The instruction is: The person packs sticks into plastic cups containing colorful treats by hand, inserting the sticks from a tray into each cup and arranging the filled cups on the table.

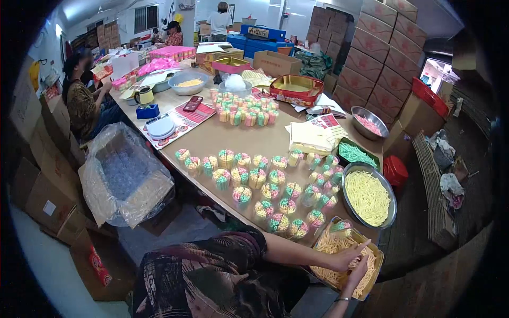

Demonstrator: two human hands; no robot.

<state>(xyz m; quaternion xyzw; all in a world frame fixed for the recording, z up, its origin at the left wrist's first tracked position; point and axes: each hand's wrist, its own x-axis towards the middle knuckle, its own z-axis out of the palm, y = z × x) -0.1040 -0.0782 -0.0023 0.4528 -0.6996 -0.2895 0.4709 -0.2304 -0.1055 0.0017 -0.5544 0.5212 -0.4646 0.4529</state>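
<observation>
Both my hands are together over a yellow-rimmed tray [377,275] of pale orange sticks at the table's lower right corner. My left hand [345,258] reaches in with its fingers stretched forward. Beside it, my right hand [359,269] has its fingers bent among the sticks; what lies between them is too small to make out. A cup of coloured sticks [340,227] stands at the tray's upper end. Many more filled clear cups [242,194] are spread to the left. A metal bowl of pale yellow sticks [369,196] is just above the tray.
Green sticks [357,154] and a bowl of pink sticks [370,124] lie farther back. Papers [310,137] and grouped cups [246,108] are mid-table. A plastic-lined box [124,169] stands left. A person [79,103] sits at the far left; stacked cartons [379,58] rise behind.
</observation>
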